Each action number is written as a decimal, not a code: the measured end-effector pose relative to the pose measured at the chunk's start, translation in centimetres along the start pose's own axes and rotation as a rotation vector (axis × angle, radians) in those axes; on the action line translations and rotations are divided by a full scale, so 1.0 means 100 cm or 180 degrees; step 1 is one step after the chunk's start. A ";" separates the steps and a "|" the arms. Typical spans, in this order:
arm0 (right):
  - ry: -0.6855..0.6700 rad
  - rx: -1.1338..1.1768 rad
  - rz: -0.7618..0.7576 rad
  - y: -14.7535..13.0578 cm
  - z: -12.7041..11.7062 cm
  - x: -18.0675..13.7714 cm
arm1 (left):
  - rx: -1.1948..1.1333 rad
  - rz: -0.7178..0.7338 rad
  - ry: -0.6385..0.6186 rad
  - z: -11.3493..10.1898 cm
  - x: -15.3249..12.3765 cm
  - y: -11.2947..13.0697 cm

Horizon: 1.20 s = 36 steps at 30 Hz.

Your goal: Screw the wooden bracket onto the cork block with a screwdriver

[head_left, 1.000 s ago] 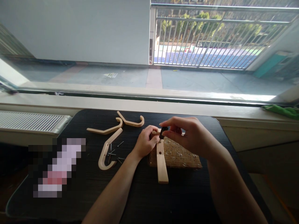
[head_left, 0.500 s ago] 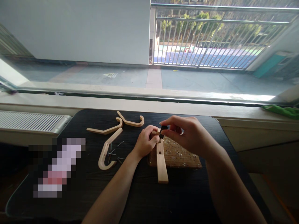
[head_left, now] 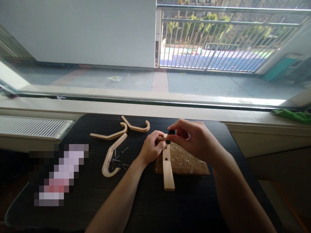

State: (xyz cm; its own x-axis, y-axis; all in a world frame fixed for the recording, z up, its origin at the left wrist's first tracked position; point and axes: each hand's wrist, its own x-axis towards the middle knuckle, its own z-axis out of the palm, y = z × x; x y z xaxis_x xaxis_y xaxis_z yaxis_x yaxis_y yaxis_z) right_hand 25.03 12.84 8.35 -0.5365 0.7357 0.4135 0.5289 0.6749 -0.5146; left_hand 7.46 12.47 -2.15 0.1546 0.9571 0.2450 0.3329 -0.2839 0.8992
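Note:
My right hand (head_left: 191, 134) grips the black handle of a short screwdriver (head_left: 171, 132) between thumb and fingers. Its tip points down at the upper of two holes in a pale wooden hook (head_left: 168, 173), though the exact contact is too small to tell. With closed fingers, my left hand (head_left: 154, 145) holds the far end of this hook, which it partly hides. Under the hook lies a brown cardboard piece (head_left: 189, 160) dotted with holes and covered in shiny tape. The near end of the hook sticks out past the cardboard.
Left of my hands lie a wooden hook with holes (head_left: 108, 160), another hook (head_left: 108, 136) and a third hook (head_left: 139, 128) at the back. Several loose screws (head_left: 116, 158) lie between them. A pixelated item (head_left: 62, 174) is at the table's left, near a radiator (head_left: 36, 126).
The screwdriver handle and the fingers of my right hand have shifted very slightly. Otherwise both hands and the hook stay in place.

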 end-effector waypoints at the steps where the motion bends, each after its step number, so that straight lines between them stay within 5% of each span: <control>1: 0.0013 -0.0007 0.0003 0.000 0.000 0.000 | 0.0000 0.0002 0.0003 0.000 0.000 0.000; 36: 0.0149 -0.0366 -0.0057 -0.005 0.004 0.005 | -0.0071 0.0026 0.0002 0.000 0.000 0.000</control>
State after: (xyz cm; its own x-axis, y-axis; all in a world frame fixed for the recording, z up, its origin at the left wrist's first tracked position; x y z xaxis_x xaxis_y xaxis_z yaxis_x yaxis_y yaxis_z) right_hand 24.24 12.87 8.45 -0.5167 0.7235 0.4579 0.5928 0.6881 -0.4183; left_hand 7.41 12.50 -2.17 0.1566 0.9549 0.2524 0.3108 -0.2903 0.9051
